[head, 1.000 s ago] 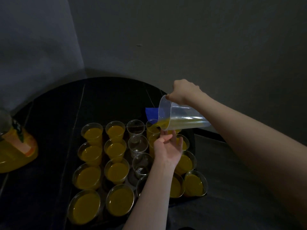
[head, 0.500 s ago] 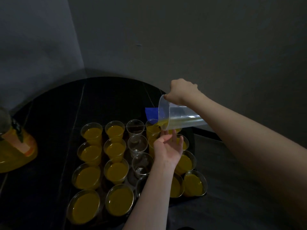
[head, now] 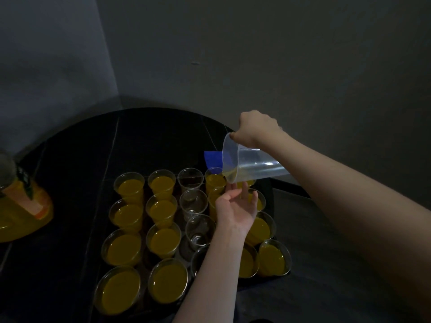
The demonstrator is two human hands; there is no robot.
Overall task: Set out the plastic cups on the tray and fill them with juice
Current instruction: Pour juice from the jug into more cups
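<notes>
The right hand (head: 256, 130) is clenched around the handle at the rim of a clear plastic jug (head: 251, 165), gripping it from above with the knuckles up. The jug is tipped well over toward the left, its spout low above the far right part of the tray; only a thin pool of yellow juice (head: 229, 176) lies at the lip. The left hand (head: 235, 209) is beneath the spout, palm turned up, fingers loosely extended and slightly cupped; its fingertips (head: 243, 187) reach up to the underside of the jug's rim. It grasps nothing, and whether it actually touches the jug cannot be told.

Under both hands, clear plastic cups stand close together in rows on a dark tray (head: 268, 190) that rests on a round black table (head: 144, 141). The two left columns hold eight filled cups, four each, such as the one at the far left corner (head: 129, 186). The next column shows three empty cups (head: 193, 202) in plain view, and a fourth cup below them is mostly hidden by the left forearm. On the right, about seven cups with juice can be made out, several partly covered by the left hand and forearm, so that count is not certain; the nearest right one (head: 274, 261) is full.

A blue piece of tape or paper (head: 213, 157) lies on the table behind the jug. At the left edge a large juice bottle (head: 21, 208) with an orange label lies tilted.
</notes>
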